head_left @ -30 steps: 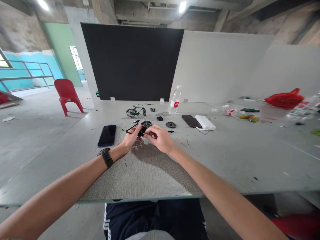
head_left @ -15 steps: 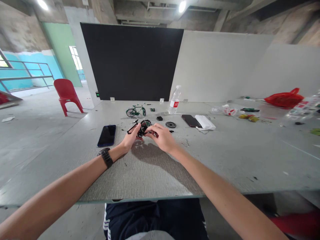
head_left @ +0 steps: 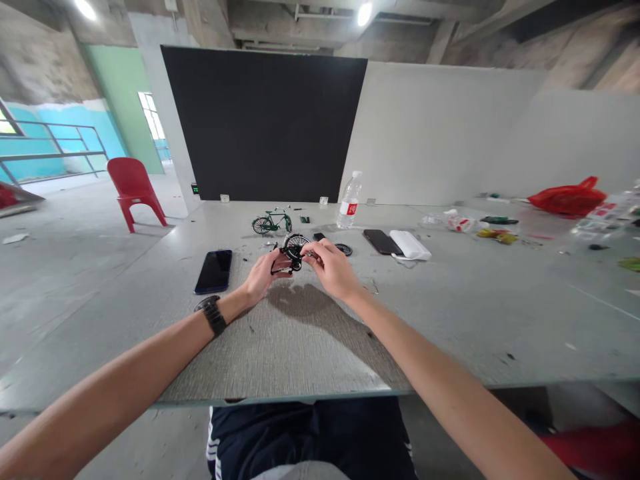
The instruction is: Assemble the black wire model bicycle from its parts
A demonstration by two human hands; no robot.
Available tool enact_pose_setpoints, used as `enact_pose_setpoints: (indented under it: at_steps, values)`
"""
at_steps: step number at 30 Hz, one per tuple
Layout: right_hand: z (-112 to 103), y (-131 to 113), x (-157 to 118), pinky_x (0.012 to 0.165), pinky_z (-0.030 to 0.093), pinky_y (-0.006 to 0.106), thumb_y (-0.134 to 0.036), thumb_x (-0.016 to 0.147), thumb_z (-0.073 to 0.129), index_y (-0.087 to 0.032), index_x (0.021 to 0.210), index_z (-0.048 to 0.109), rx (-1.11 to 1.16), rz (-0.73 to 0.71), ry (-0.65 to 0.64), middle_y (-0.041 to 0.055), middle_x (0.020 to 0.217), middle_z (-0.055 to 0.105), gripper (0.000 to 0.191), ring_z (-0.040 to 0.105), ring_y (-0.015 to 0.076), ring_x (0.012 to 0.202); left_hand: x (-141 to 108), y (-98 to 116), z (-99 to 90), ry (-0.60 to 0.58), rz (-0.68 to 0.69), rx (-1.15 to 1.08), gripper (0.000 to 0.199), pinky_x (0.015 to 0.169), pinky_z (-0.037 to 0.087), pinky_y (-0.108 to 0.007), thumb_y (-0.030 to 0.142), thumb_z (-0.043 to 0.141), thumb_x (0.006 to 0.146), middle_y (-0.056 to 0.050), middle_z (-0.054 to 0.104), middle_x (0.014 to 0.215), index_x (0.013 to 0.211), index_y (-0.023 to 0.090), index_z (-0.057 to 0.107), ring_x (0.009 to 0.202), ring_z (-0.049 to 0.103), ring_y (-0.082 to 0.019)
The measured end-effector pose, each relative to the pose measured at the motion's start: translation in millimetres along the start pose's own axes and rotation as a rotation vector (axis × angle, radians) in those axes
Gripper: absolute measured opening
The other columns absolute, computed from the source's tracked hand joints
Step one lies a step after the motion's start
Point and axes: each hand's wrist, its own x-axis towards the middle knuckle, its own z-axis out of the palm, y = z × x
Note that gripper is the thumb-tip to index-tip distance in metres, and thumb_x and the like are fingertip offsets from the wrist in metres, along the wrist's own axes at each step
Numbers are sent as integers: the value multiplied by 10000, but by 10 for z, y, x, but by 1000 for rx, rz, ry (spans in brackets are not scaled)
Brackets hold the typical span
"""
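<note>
A partly built black model bicycle is held just above the table, its spoked wheel uppermost. My left hand is closed around its frame from the left side. From the right, my right hand pinches at the wheel's middle with thumb and forefinger; what lies between those fingertips is too small to make out. A loose black spoked wheel rests on the table behind my right hand, which partly covers it. Farther back stands a green model bicycle, upright on its wheels.
A dark phone lies to the left. Beyond my hands are a small black piece, green bits and a water bottle. Another phone and a white pouch lie right. A black panel borders the back.
The black model bicycle has turned in my left hand and shifted slightly right, its wheel now showing more fully. My right hand has moved a little right and up, covering part of the loose wheel.
</note>
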Motion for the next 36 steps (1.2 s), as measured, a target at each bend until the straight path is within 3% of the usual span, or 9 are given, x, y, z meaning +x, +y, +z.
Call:
enact_pose_setpoints:
  at_steps: [3, 8, 14, 28, 32, 36]
  values:
    - [0, 22, 2, 701, 412, 272, -282, 1005, 523, -237, 1007, 628, -31, -14, 2, 28, 899, 551, 114, 526, 156, 694, 26, -53, -39, 27, 60, 194, 438, 764, 538, -342, 569, 590, 882, -119, 692, 1031, 965, 147, 674, 1002, 633, -249]
    - [-1, 36, 3, 690, 407, 266, -268, 997, 546, -227, 1015, 650, -81, -37, 16, 27, 896, 562, 113, 528, 150, 691, 56, -77, -50, 103, 151, 446, 392, 633, 486, -250, 531, 537, 928, -9, 538, 735, 764, 174, 551, 686, 526, -135]
    - [-11, 34, 3, 668, 400, 257, -275, 990, 566, -237, 1012, 663, -108, -53, 4, 24, 907, 586, 107, 538, 140, 685, 66, -51, -27, 128, 121, 443, 422, 523, 440, -221, 556, 528, 913, 32, 426, 656, 710, 191, 470, 571, 443, -105]
    - [34, 2, -28, 664, 396, 263, -325, 966, 617, -226, 926, 630, -43, -67, -58, 24, 907, 608, 108, 550, 141, 688, 29, -12, -10, 157, 163, 335, 416, 474, 393, -211, 502, 497, 934, 65, 351, 592, 664, 211, 371, 469, 376, -74]
    - [101, -37, -51, 664, 393, 268, -379, 972, 608, -227, 913, 609, -31, -85, -76, 24, 897, 621, 163, 573, 147, 711, 21, 11, 0, 134, 204, 379, 459, 470, 395, -215, 560, 498, 933, 58, 373, 586, 660, 206, 395, 473, 395, -78]
    - [125, -53, -57, 661, 393, 271, -423, 968, 606, -223, 898, 575, -27, -65, -43, 23, 874, 635, 215, 590, 156, 736, 12, 31, 25, 37, 219, 395, 492, 490, 434, -220, 623, 533, 904, 37, 439, 633, 694, 181, 481, 516, 462, -85]
